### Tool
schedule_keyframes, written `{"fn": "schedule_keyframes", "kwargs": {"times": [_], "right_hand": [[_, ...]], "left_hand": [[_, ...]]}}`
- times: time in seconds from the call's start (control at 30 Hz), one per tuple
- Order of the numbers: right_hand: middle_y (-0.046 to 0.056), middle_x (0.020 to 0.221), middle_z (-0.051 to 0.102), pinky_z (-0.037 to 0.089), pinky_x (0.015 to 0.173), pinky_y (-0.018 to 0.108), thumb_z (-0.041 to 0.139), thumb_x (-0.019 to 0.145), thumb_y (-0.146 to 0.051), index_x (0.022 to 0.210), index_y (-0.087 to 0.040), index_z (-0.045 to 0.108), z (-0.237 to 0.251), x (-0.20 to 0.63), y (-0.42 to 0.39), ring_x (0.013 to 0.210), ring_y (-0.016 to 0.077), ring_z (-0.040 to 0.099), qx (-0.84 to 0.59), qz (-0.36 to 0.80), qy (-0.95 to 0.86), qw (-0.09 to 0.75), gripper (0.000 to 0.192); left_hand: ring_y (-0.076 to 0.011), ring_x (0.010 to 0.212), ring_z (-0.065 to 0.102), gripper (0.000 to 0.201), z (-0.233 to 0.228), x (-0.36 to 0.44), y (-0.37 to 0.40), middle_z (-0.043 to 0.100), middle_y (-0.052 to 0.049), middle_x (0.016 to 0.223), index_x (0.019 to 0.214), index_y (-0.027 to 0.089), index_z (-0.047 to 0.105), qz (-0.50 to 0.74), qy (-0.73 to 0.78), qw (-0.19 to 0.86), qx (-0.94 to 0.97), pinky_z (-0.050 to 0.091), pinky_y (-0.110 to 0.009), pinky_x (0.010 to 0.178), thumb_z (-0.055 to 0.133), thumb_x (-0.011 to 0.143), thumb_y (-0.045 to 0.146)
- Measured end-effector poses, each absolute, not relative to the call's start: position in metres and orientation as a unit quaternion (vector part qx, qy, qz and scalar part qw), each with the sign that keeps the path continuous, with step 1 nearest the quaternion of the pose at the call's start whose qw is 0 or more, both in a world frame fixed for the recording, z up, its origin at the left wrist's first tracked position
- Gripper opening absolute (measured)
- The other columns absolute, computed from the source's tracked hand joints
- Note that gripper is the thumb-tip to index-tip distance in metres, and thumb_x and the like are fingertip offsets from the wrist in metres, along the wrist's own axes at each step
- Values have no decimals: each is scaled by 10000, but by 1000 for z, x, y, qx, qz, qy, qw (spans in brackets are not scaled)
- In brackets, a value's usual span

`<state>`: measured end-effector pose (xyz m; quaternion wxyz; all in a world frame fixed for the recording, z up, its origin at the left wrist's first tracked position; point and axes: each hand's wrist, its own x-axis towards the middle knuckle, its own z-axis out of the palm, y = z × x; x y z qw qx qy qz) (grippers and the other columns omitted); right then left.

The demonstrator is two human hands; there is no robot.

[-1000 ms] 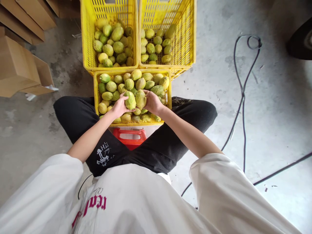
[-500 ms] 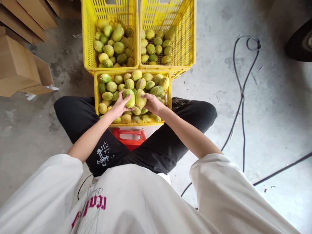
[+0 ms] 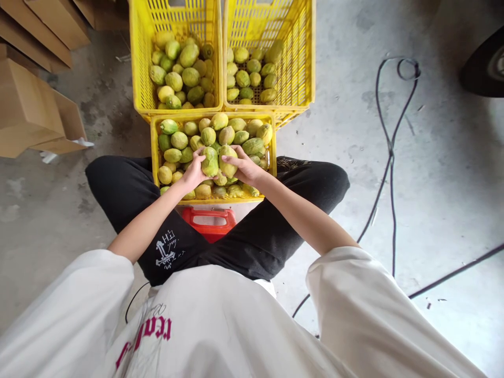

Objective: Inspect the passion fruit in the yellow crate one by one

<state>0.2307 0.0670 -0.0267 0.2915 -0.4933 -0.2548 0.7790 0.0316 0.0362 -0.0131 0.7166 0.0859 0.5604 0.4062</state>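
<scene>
My left hand (image 3: 193, 170) grips a green-yellow fruit (image 3: 209, 160) and my right hand (image 3: 244, 167) grips a paler yellow-green fruit (image 3: 227, 160). The two fruits touch side by side just above the near yellow crate (image 3: 154, 152), which is heaped with several similar fruits between my knees. Both wrists rest over the crate's front half.
Two more yellow crates stand behind it, the left one (image 3: 137, 63) fuller than the right one (image 3: 307, 58). Cardboard boxes (image 3: 27, 105) lie at the left. A red stool (image 3: 209, 220) shows under me. Black cables (image 3: 389, 152) run over the concrete floor at the right.
Both hands turned their fruits slightly while keeping them pressed together; the fruits rose a little and then settled back over the crate.
</scene>
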Motion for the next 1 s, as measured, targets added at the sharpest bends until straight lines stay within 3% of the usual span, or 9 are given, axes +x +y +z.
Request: {"fn": "schedule_keyframes", "kwargs": {"times": [0.17,0.37,0.57,0.73,0.87,1.0], "right_hand": [[-29,1236,821,770,843,317,1144,865,-313,1205,-341,634,-27,230,66,1180,259,842,-489,781,-251,296,613],[80,1245,888,854,961,565,972,952,-463,1205,-347,689,-26,225,69,1318,425,867,-490,796,-221,278,397],[64,1317,907,836,1069,670,837,969,-497,1378,-356,726,-19,222,71,1317,428,907,-486,807,-214,259,446],[98,1286,927,846,1074,691,872,980,-457,1314,-323,724,-27,224,69,1309,440,910,-493,804,-203,262,389],[131,1233,933,867,1070,652,951,1032,-387,1187,-302,723,-32,225,69,1337,445,898,-481,803,-209,283,288],[122,1269,914,886,1029,548,989,1085,-323,1186,-296,736,-32,228,70,1320,391,906,-481,803,-214,279,274]], "left_hand": [[-361,1601,802,459,-17,35,33,854,-46,1641,1622,398,617,413,548,723,78,794,-553,1129,735,1199,265],[-383,1643,748,330,-8,33,34,925,-89,1411,1495,294,696,410,536,726,131,705,-572,1314,722,1197,155],[-289,1669,725,334,-11,33,35,875,-44,1527,1340,321,576,428,551,707,120,660,-500,1356,776,1170,114],[-279,1668,727,428,-14,31,34,833,-66,1673,1524,336,587,410,579,693,130,708,-464,1300,797,1194,164],[-325,1711,727,479,-10,30,37,852,-100,1685,1698,302,621,422,567,696,128,693,-534,1360,701,1242,181],[-413,1750,711,477,-5,31,41,916,-128,1555,1705,289,715,424,557,709,90,638,-647,1424,544,1261,252]]}}
